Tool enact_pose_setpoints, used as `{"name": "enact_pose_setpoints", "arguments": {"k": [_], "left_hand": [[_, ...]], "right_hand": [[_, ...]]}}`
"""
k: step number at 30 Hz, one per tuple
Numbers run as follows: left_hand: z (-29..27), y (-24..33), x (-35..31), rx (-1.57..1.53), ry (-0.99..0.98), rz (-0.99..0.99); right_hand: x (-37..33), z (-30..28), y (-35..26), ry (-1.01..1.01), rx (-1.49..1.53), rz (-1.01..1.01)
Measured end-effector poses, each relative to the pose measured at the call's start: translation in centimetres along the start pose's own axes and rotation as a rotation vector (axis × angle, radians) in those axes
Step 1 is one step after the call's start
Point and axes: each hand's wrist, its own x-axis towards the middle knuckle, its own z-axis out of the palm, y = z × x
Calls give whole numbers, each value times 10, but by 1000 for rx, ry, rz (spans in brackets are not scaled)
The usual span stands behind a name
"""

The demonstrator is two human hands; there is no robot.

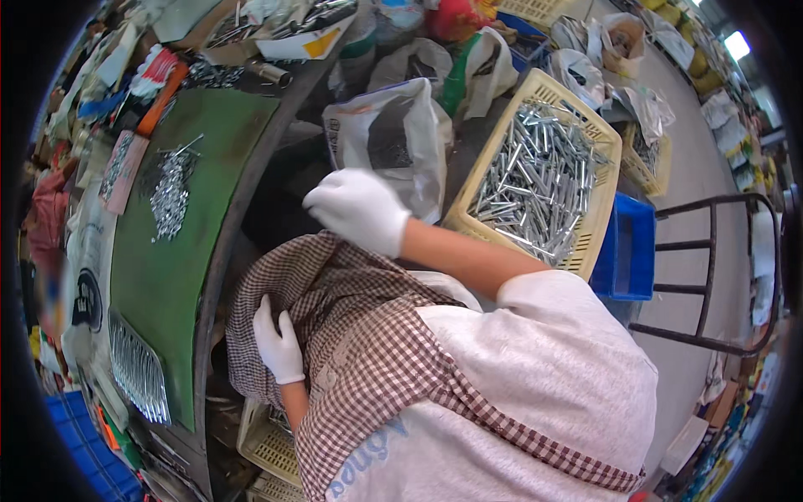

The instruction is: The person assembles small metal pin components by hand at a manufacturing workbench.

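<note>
Both my hands wear white gloves. My right hand (pixel 358 209) is raised beyond the checked apron (pixel 368 335), between the workbench and a white woven sack (pixel 427 159). Its fingers are curled in and slightly blurred; whatever they hold, if anything, is hidden. My left hand (pixel 279 345) lies against the apron's bunched cloth, thumb and fingers stretched out and apart. On the green mat (pixel 222 134) of the bench, left of my hands, sits a pile of small shiny metal parts (pixel 171 194). Long metal pins (pixel 138 368) lie in a row near the mat's lower end.
A cream plastic basket (pixel 606 167) full of metal tubes or sleeves stands to the right, beside a blue bin (pixel 633 247) and a black metal frame (pixel 711 268). Open sacks stand beyond. A carton (pixel 305 42) of metal pieces sits at the bench's far end.
</note>
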Motion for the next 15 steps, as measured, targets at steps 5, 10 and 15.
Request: {"name": "enact_pose_setpoints", "arguments": {"k": [5, 10, 15], "left_hand": [[15, 24, 28, -58, -178, 94], [0, 27, 28, -58, -161, 74], [-10, 18, 24, -45, -166, 14]], "right_hand": [[-58, -144, 112, 241, -412, 419], [-149, -221, 261, 62, -916, 1038], [-129, -195, 275, -257, -864, 1441]]}}
